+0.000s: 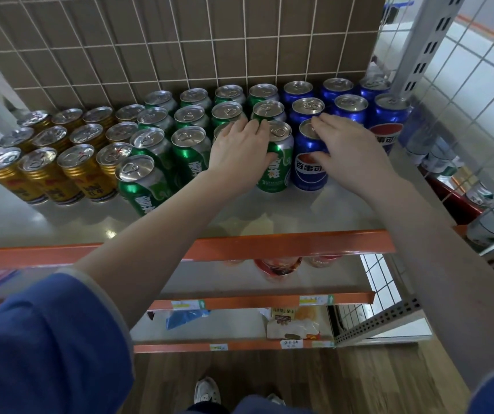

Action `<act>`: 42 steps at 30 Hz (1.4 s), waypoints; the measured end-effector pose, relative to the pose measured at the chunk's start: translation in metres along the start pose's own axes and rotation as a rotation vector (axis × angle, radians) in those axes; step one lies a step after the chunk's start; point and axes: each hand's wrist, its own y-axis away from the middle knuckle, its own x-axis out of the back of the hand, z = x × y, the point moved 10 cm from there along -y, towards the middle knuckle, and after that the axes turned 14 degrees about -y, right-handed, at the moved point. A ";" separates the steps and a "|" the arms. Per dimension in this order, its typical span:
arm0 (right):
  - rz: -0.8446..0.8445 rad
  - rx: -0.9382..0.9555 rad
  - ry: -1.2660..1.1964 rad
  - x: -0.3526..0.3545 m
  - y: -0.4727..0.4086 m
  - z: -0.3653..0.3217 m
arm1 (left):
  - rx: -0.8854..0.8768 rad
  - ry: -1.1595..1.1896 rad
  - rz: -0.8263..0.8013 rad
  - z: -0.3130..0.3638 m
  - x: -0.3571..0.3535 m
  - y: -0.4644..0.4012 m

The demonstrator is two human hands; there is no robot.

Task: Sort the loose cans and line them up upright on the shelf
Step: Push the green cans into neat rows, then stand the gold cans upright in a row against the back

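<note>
Upright cans stand in rows on the grey shelf [60, 222], grouped by colour: gold cans [39, 174] at left, green cans [192, 153] in the middle, blue cans [389, 121] at right. My left hand [239, 156] wraps around a green can [278, 162] in the front row. My right hand [350, 153] grips the blue can [308, 168] beside it, fingers over its top. One green can [141, 183] stands forward of the rows, on its own.
A wire grid with a brown panel [180, 40] backs the shelf. A grey upright post [419, 46] and mesh side stand at right, with bottles [437, 162] beyond. The orange shelf edge [269, 243] runs in front; lower shelves hold snack packets [293, 324].
</note>
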 end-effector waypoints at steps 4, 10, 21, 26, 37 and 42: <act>0.012 0.002 -0.010 -0.002 0.001 0.001 | 0.025 0.000 0.003 0.000 -0.001 -0.001; 0.022 -0.020 0.011 -0.007 0.008 0.004 | 0.053 0.015 0.006 -0.001 0.001 0.006; 0.270 -0.063 0.004 0.003 0.041 -0.048 | 0.387 0.041 0.117 -0.074 0.044 0.100; 0.251 -0.090 -0.039 -0.019 0.059 -0.110 | 0.595 0.102 0.123 -0.146 0.030 0.178; 0.067 -0.064 -0.110 -0.157 0.079 -0.330 | 0.863 0.242 -0.078 -0.333 -0.065 0.378; 0.024 -0.013 -0.162 -0.214 0.068 -0.461 | 0.945 0.227 -0.046 -0.433 -0.078 0.475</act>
